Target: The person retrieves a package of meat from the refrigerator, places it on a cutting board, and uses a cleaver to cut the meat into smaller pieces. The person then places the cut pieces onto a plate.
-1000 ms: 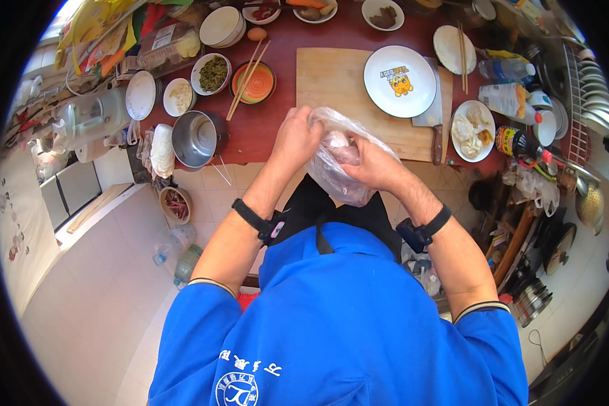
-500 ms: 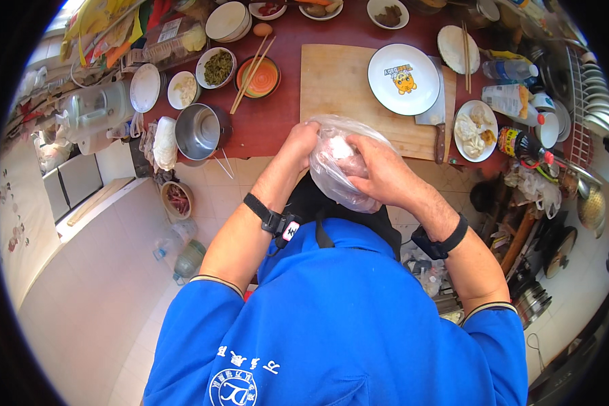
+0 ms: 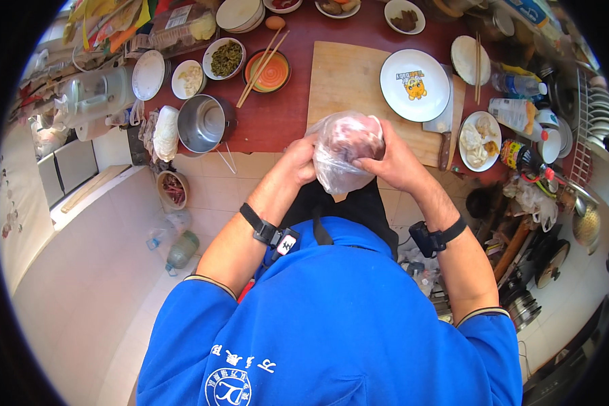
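Observation:
A clear plastic bag (image 3: pixel 338 169) with a pinkish-red lump of meat (image 3: pixel 358 139) in it is held up in front of the near edge of the wooden cutting board (image 3: pixel 342 78). My left hand (image 3: pixel 303 160) grips the bag's left side, its fingertips partly hidden behind the plastic. On the other side my right hand (image 3: pixel 398 161) is closed round the meat, thumb in front. A white plate (image 3: pixel 430 101) with a cartoon picture lies on the board, partly over a cleaver (image 3: pixel 445 150) whose wooden handle points toward me.
Left of the board stand a steel pot (image 3: pixel 203 124), an orange bowl (image 3: pixel 267 71) with chopsticks across it, a bowl of chopped greens (image 3: pixel 224 59) and an egg (image 3: pixel 275 23). At right are a plate of pale food (image 3: pixel 479 141), a dark sauce bottle (image 3: pixel 519 155) and a dish rack (image 3: pixel 582 122).
My right hand has moved from on top of the bag to its right side, uncovering the meat. The view has shifted slightly.

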`<state>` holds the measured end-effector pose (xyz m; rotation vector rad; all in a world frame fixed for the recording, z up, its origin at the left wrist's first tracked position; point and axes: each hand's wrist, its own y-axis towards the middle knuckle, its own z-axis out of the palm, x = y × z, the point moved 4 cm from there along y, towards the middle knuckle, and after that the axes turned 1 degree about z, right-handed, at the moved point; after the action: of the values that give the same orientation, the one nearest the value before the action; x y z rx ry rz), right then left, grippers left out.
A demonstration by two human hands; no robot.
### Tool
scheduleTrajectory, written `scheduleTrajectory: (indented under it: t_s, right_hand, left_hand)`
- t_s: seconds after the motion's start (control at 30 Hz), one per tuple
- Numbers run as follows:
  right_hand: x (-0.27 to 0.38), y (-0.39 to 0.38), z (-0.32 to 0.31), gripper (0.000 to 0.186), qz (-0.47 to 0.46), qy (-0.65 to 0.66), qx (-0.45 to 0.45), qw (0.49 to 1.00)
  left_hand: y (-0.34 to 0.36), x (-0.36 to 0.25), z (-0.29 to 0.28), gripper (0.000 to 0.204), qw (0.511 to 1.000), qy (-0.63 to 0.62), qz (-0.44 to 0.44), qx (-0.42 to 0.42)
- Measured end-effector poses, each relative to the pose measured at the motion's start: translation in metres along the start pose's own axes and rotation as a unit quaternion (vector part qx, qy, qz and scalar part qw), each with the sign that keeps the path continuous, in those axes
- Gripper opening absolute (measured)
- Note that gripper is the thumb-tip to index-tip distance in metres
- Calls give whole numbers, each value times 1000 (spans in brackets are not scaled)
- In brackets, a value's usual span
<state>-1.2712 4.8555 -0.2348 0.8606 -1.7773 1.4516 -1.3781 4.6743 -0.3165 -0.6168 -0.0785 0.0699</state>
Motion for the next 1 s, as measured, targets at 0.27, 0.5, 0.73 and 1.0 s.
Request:
scheduleTrajectory:
  t_s: [0.27,0.5,0.73,1.0]
  right_hand:
    - [-25,15,7,80,56,165,-25,984]
    - [-58,52,24,80,119,314,-52,940]
    - [-58,53,44,99,127,302,-55,943]
    - [-45,38,69,90,141,135,-48,980]
  left_hand:
    - [3,-4,-3,47,975,165,80,-121]
    - [-7,7,-5,75,870,461,145,-99]
    - [5,-1,-36,60,971,162,112,-134]
    - [14,-3,-61,62,985,71,121,-100]
